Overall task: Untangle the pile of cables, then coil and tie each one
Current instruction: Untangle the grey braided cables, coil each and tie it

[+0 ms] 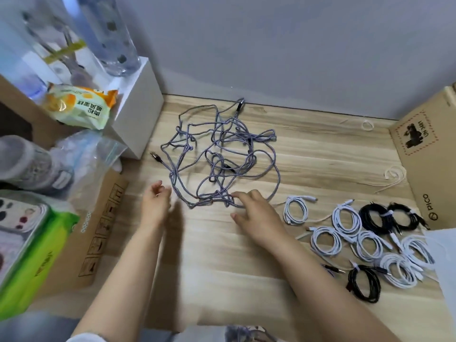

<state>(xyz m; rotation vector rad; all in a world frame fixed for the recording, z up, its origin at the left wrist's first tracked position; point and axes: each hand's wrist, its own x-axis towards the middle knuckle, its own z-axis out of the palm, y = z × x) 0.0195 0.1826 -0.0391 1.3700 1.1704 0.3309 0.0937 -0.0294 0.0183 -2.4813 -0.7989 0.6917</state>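
A tangled pile of grey-purple braided cables lies spread on the wooden tabletop, with dark plugs sticking out at the far end and at the left. My left hand hovers just left of the pile's near edge, fingers loosely curled and holding nothing. My right hand lies at the pile's near edge, its fingertips touching the knotted strands there. Several coiled and tied white cables and black cables lie to the right.
A white box with bottles and a snack bag stands at the back left. Cardboard boxes flank the table on the left and right. Loose pale ties lie at the right, and a green pack sits at the near left.
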